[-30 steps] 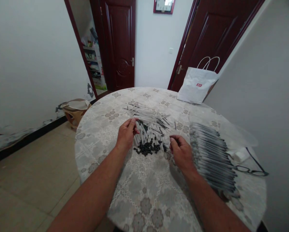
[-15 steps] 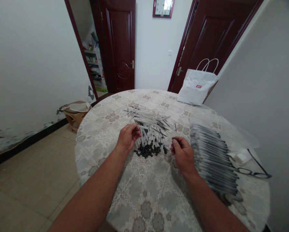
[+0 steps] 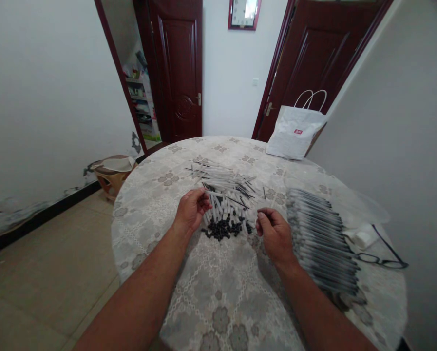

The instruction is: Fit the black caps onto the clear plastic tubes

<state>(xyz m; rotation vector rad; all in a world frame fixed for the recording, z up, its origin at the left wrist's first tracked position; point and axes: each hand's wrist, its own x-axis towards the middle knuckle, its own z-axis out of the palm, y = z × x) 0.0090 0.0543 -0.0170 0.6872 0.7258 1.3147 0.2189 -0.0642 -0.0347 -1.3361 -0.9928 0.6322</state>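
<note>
My left hand (image 3: 193, 208) is closed in a pinch on a whitish pen barrel (image 3: 214, 193) that points right over the pile. A thin dark pen refill (image 3: 238, 201) lines up with the barrel's right end; I cannot tell whether it is inside. My right hand (image 3: 274, 229) is pinched shut at the pile's right side, and what its fingertips hold is too small to make out. Between the hands lie small black pen plugs or caps (image 3: 221, 228) and loose pale barrels (image 3: 213, 207). Behind them more pen refills (image 3: 218, 174) are scattered.
Right of my right arm lies a dense row of pens (image 3: 320, 239). Beyond it are a clear plastic bag (image 3: 364, 200), a white roll (image 3: 364, 237) and eyeglasses (image 3: 381, 261). A white carrier bag (image 3: 294, 131) stands at the back of the round table (image 3: 211, 273). A stool (image 3: 114, 170) is at left.
The view has shifted slightly. The dark refill now shows at the right end of the barrel in my left hand. My right hand is almost in the same spot, still pinched.
</note>
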